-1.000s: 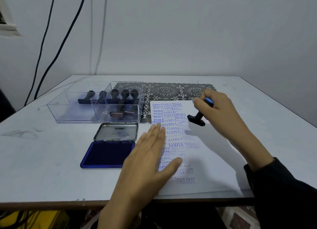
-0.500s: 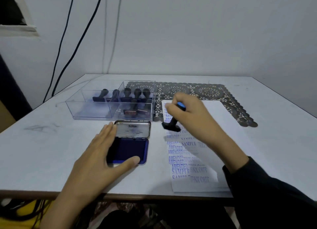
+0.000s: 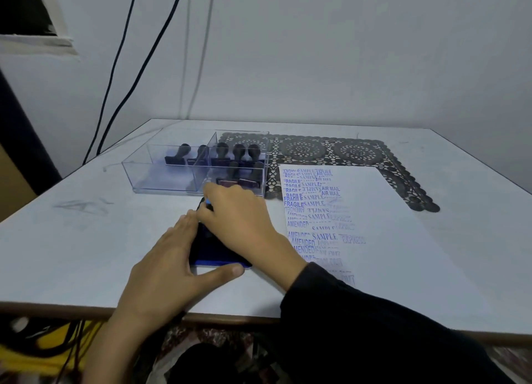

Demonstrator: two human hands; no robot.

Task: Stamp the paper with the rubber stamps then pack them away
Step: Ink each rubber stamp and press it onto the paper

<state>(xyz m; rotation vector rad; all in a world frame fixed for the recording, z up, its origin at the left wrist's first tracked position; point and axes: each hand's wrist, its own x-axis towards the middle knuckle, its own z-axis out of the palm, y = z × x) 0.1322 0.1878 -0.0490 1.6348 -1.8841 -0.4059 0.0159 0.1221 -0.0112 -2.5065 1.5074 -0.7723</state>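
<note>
Your right hand curls round the stamp, pinching its blue-topped handle over the far end of the blue ink pad; your fingers hide whether the base touches. Your left hand lies spread on the table, fingers straight along the pad's left edge and thumb across its near edge. The printed paper lies just right of the pad. More stamps stand in the clear box behind.

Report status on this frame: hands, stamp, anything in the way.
Left hand flat, bracing ink pad. Right hand grips stamp over the pad, contact hidden. Paper lies to the right; nothing blocks it.
</note>
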